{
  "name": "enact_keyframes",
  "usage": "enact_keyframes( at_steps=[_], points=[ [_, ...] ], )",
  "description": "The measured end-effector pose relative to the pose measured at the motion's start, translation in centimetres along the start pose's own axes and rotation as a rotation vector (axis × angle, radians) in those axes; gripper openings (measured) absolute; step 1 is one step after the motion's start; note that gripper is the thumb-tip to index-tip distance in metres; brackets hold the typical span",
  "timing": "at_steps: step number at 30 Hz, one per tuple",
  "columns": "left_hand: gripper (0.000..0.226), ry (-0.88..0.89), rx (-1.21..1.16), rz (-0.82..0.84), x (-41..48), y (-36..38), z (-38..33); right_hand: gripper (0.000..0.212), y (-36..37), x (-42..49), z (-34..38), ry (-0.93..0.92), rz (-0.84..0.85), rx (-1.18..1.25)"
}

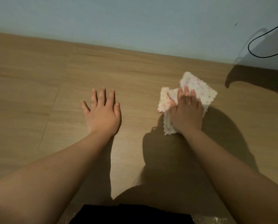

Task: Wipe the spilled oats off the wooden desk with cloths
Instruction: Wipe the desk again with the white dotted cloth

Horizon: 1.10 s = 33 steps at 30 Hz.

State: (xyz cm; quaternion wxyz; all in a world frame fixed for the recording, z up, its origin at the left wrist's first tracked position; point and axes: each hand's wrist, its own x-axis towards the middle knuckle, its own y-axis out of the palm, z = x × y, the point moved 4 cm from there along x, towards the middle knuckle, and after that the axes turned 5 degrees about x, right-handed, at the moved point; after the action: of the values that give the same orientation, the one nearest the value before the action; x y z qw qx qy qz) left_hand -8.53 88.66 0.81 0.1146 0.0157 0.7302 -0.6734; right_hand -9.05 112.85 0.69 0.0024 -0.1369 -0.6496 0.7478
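— Where are the hands, as the head camera sees them?

— Both are on the wooden desk [38, 78], which fills the frame from the left edge to the right, under a blue-grey wall [135, 18] along the top. The left hand [101, 113] is a little left of the centre, palm down, with the fingers spread and straight. It is released: it holds nothing and only rests flat on the wood.

— And the other one?

— The right hand [187, 113] is right of the centre, well apart from the left. It lies palm down on the cloth [199, 89] and presses it to the desk. The fingers point toward the wall and look rather straight, not closed around the fabric. Near the thumb the fabric is bunched up in a fold.

— What kind of cloth is it?

— White, with small pink and reddish dots and a zigzag edge. It is crumpled. One corner sticks out beyond the fingertips toward the upper right, another part comes out left of the thumb, and a strip shows near the wrist.

— Do you see the oats?

— The light is dim, and on the wood I cannot make them out.

— Anything more around?

— A thin seam [49, 117] runs slanted through the desk at the left. A black cable [248, 46] makes a loop in front of the wall in the upper right corner. Dark shadow lies on the wood around the right forearm and at the right edge. At the bottom middle there is a piece of black clothing [131, 214], and beside it some pale shiny specks that I cannot identify.
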Motion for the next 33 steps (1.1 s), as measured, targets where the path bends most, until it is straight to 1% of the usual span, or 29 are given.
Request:
enact_keyframes(
  at_steps=[1, 2, 3, 6, 7, 8, 9, 11, 15, 16, 17, 18, 19, 21, 22, 23, 25, 27, 29, 32, 33],
  points=[
    [0.052, -0.003, 0.003, -0.002, 0.0, 0.0, 0.0, 0.058, 0.0, 0.8, -0.2, 0.096, -0.005, 0.034],
    [0.052, -0.004, 0.003, -0.004, 0.0, -0.1, -0.1, 0.058, 0.0, 1.2, 0.8, 0.12, 0.005, 0.035],
    [0.052, -0.005, 0.003, -0.005, 0.1, -0.1, 0.0, 0.059, 0.4, 1.2, 2.6, 0.062, 0.015, 0.005],
    [0.05, -0.008, -0.01, -0.02, 0.0, -0.1, 0.2, 0.059, 1.4, -0.1, 9.3, -0.378, 0.05, -0.032],
    [0.05, -0.008, -0.019, -0.029, 0.0, -0.2, 0.2, 0.058, 1.3, 0.3, 10.3, -0.46, 0.045, -0.032],
    [0.049, -0.006, -0.022, -0.034, -0.1, -0.3, 0.2, 0.058, 1.0, 1.7, 10.5, -0.48, 0.04, -0.035],
    [0.049, -0.006, -0.02, -0.035, 0.0, -0.3, 0.2, 0.058, 0.6, 3.5, 10.2, -0.452, 0.036, -0.014],
    [0.05, -0.014, -0.007, -0.027, 0.0, -0.2, 0.2, 0.058, -0.4, 7.2, 8.4, -0.326, 0.01, 0.041],
    [0.051, -0.028, 0.007, -0.021, -0.1, -0.2, 0.1, 0.061, -1.4, 11.3, 3.3, 0.128, -0.019, 0.13],
    [0.051, -0.028, 0.01, -0.021, -0.1, -0.2, 0.1, 0.061, -1.4, 11.3, 3.1, 0.216, -0.019, 0.142],
    [0.052, -0.028, 0.014, -0.021, 0.0, -0.1, 0.1, 0.061, -1.3, 11.1, 3.7, 0.249, -0.016, 0.143],
    [0.052, -0.027, 0.018, -0.019, 0.0, -0.1, 0.0, 0.062, -1.1, 10.6, 5.2, 0.206, -0.015, 0.134],
    [0.052, -0.025, 0.021, -0.016, 0.0, -0.1, 0.0, 0.062, -0.7, 10.0, 7.4, 0.088, -0.015, 0.12],
    [0.052, -0.023, 0.017, -0.02, 0.0, -0.1, 0.0, 0.061, 0.1, 8.4, 12.4, -0.261, 0.016, 0.097],
    [0.052, -0.022, 0.013, -0.026, -0.1, -0.1, 0.0, 0.061, 0.3, 7.5, 14.3, -0.397, 0.044, 0.078],
    [0.052, -0.019, 0.009, -0.031, -0.1, -0.1, 0.0, 0.06, 0.4, 7.3, 15.2, -0.476, 0.068, 0.047],
    [0.052, -0.015, 0.005, -0.033, 0.0, -0.1, 0.0, 0.061, 0.2, 8.1, 14.9, -0.525, 0.088, 0.005],
    [0.052, -0.016, 0.003, -0.026, 0.0, -0.1, 0.1, 0.061, -0.1, 9.3, 12.6, -0.439, 0.059, 0.04],
    [0.052, -0.016, 0.007, -0.026, 0.0, -0.1, 0.1, 0.061, -0.7, 10.8, 8.5, -0.233, 0.008, 0.095],
    [0.052, -0.019, 0.015, -0.026, 0.0, 0.0, 0.1, 0.061, -1.5, 11.2, 1.2, 0.14, 0.045, 0.091],
    [0.052, -0.019, 0.014, -0.025, 0.1, 0.0, 0.1, 0.061, -1.7, 10.7, -0.1, 0.217, 0.049, 0.085]
  ],
)
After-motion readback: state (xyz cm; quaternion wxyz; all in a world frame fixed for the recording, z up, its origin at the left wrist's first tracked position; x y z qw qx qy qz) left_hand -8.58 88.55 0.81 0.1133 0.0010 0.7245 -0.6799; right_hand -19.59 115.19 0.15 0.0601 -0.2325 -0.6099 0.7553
